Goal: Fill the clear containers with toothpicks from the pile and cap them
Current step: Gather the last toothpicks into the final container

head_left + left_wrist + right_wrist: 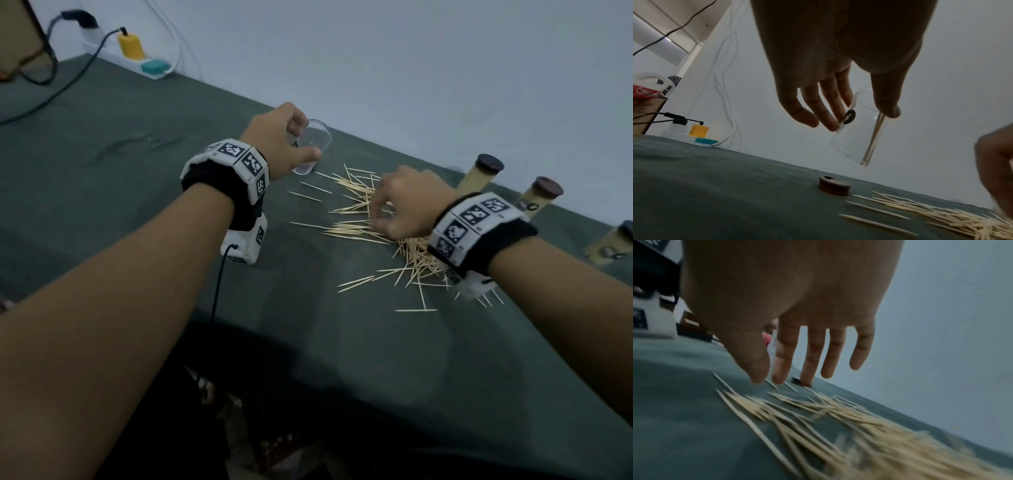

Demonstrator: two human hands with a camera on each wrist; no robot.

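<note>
My left hand [306, 142] grips a clear container [317, 137] by its upper part and holds it tilted above the dark green table. In the left wrist view my thumb and fingers [833, 125] pinch the container [855, 138], with a few toothpicks [875, 134] leaning inside. Its brown cap [833, 186] lies on the cloth below. My right hand [375, 214] hovers just over the toothpick pile [356, 222]. In the blurred right wrist view its fingers [812, 353] hang straight down over the pile [838, 418] and hold nothing visible.
Three filled, brown-capped containers [479, 174] [539, 198] [613, 243] lie along the table's far right edge by the wall. A white power strip [150, 70] with a yellow plug and cables sits at the far left. The table's near edge [308, 356] drops off close to my arms.
</note>
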